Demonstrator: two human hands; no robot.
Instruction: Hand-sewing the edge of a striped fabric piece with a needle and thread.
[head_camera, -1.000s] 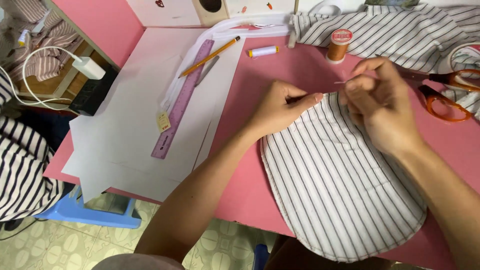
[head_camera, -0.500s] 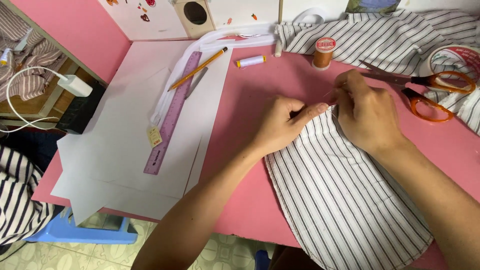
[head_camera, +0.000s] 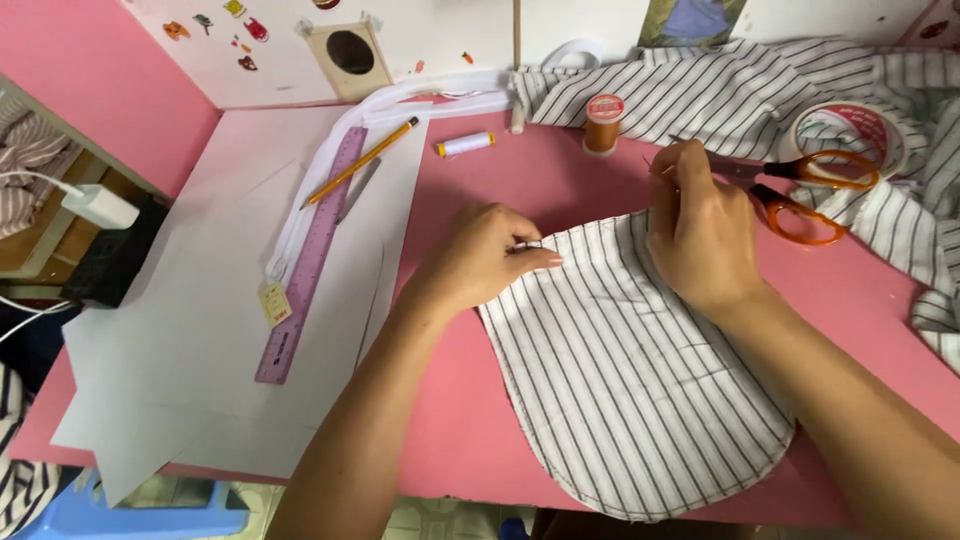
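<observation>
Fingers (head_camera: 540, 258) on rounded striped cloth (head_camera: 640, 380)

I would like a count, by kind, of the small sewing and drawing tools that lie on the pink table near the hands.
Thread spools: 2, an orange one and a white one
Scissors: 1
Ruler: 1
Pencil: 1
Tape roll: 1
Total: 6
</observation>
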